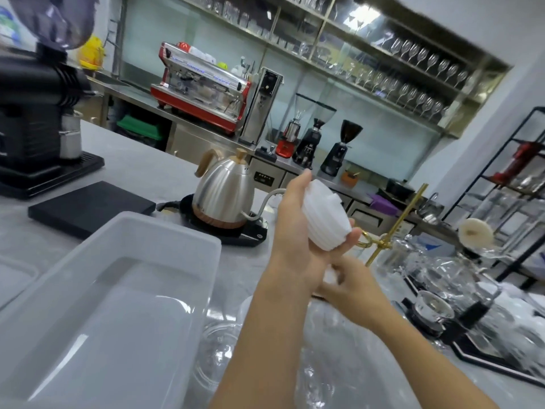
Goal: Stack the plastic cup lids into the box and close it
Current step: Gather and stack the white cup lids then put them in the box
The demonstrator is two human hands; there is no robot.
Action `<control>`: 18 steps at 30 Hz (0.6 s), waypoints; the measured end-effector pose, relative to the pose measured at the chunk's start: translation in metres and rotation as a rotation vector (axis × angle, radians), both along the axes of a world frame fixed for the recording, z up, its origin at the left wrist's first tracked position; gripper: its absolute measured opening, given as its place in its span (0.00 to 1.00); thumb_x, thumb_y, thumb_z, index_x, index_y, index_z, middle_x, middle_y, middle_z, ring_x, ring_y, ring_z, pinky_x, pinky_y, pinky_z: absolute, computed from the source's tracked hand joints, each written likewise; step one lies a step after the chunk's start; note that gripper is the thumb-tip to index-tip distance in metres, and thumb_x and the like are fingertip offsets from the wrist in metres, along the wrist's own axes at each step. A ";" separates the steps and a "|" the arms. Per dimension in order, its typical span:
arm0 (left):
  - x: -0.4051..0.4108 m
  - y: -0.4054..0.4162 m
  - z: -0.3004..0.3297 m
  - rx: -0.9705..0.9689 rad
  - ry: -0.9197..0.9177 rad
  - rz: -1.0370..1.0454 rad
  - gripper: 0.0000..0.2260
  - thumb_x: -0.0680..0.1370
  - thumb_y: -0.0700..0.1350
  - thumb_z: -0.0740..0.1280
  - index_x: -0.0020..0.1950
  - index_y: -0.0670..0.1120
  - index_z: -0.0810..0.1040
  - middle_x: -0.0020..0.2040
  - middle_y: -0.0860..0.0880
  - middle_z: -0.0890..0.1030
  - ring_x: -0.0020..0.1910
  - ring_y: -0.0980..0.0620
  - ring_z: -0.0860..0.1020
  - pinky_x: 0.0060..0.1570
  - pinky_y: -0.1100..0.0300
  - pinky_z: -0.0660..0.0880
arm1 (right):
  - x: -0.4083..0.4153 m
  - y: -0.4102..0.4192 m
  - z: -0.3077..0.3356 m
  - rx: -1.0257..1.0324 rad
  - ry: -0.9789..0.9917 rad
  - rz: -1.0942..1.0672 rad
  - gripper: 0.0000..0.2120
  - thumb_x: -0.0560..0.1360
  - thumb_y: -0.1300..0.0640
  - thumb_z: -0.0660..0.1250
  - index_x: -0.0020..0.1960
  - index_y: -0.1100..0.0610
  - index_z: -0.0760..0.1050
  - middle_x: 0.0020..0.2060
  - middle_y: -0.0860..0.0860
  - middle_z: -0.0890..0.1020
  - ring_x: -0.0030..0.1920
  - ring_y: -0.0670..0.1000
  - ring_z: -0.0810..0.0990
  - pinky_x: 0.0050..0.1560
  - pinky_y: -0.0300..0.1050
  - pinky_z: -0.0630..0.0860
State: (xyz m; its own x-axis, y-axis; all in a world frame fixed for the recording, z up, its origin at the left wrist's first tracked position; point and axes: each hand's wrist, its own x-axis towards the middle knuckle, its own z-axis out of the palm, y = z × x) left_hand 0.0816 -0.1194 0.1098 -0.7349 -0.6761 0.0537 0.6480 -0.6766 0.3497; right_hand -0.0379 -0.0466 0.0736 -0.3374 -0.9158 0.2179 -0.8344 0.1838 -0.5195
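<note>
Lids (326, 215): white stack held raised in left hand (290, 219) | right hand (348, 280) partly hidden below, pinching something blurred | box (165, 231) open, cut off

The stack of lids (324, 215) is white with ribbed edges. The box (165, 240) is translucent and frosted. The table (141, 169) is pale grey. The kettle (225, 191) is silver with a tan handle on a black base. The espresso machine (200, 93) is red and steel; the flat scale (88, 206) is black.
</note>
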 end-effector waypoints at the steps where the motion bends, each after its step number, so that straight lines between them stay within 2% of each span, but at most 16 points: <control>1: 0.000 0.000 0.001 -0.003 0.005 -0.001 0.27 0.70 0.58 0.73 0.63 0.45 0.75 0.57 0.38 0.75 0.50 0.37 0.77 0.39 0.48 0.80 | -0.010 0.010 0.006 -0.022 -0.040 -0.092 0.19 0.69 0.47 0.74 0.59 0.44 0.75 0.47 0.38 0.79 0.45 0.36 0.78 0.43 0.31 0.71; 3: 0.001 0.002 0.002 -0.003 0.014 -0.001 0.29 0.69 0.59 0.73 0.65 0.46 0.75 0.59 0.37 0.75 0.51 0.36 0.77 0.41 0.47 0.80 | -0.026 0.036 0.023 -0.108 -0.085 -0.248 0.23 0.71 0.51 0.75 0.64 0.46 0.73 0.55 0.45 0.80 0.51 0.41 0.78 0.46 0.37 0.72; 5: 0.001 0.006 0.005 0.000 0.021 -0.004 0.28 0.70 0.58 0.73 0.65 0.46 0.75 0.60 0.37 0.75 0.53 0.36 0.77 0.42 0.47 0.80 | -0.029 0.061 0.047 -0.226 -0.094 -0.286 0.21 0.72 0.53 0.74 0.63 0.47 0.74 0.56 0.47 0.80 0.51 0.39 0.78 0.45 0.35 0.72; 7: 0.000 0.008 0.005 -0.018 0.012 0.019 0.26 0.71 0.58 0.72 0.64 0.46 0.75 0.59 0.38 0.76 0.52 0.36 0.77 0.44 0.46 0.80 | -0.020 0.077 0.065 -0.323 -0.111 -0.254 0.20 0.73 0.54 0.73 0.64 0.48 0.75 0.56 0.44 0.80 0.54 0.40 0.78 0.49 0.38 0.75; 10: 0.003 0.022 0.015 -0.054 -0.009 0.042 0.20 0.74 0.58 0.70 0.59 0.46 0.76 0.53 0.39 0.77 0.51 0.37 0.77 0.50 0.43 0.78 | -0.004 0.096 0.093 -0.456 -0.108 -0.190 0.20 0.73 0.51 0.73 0.64 0.44 0.75 0.54 0.35 0.80 0.56 0.40 0.80 0.56 0.46 0.78; 14: 0.012 0.049 0.019 -0.123 -0.026 0.005 0.18 0.73 0.58 0.70 0.54 0.47 0.79 0.51 0.39 0.79 0.47 0.39 0.78 0.52 0.42 0.77 | 0.030 0.105 0.123 -0.569 -0.117 -0.026 0.22 0.69 0.45 0.71 0.62 0.38 0.75 0.55 0.34 0.82 0.58 0.38 0.80 0.56 0.43 0.77; 16: 0.019 0.061 0.017 -0.153 0.004 -0.042 0.21 0.73 0.61 0.69 0.56 0.47 0.80 0.54 0.36 0.80 0.50 0.39 0.79 0.51 0.41 0.77 | 0.048 0.103 0.124 -0.559 -0.083 0.028 0.23 0.68 0.42 0.69 0.63 0.39 0.75 0.57 0.35 0.81 0.59 0.40 0.80 0.55 0.41 0.78; 18: 0.030 0.071 0.016 -0.178 0.058 -0.112 0.26 0.75 0.64 0.64 0.60 0.44 0.81 0.58 0.36 0.82 0.56 0.39 0.81 0.51 0.41 0.78 | 0.065 0.097 0.112 -0.435 -0.026 0.086 0.22 0.69 0.42 0.68 0.63 0.41 0.76 0.58 0.38 0.80 0.59 0.43 0.79 0.54 0.43 0.79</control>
State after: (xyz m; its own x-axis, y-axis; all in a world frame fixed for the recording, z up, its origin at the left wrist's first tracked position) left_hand 0.1117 -0.0484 0.1262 -0.7968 -0.5668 0.2094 0.5951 -0.6762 0.4343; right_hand 0.0267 0.0509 0.1855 -0.2747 -0.7658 0.5814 -0.8226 -0.1260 -0.5545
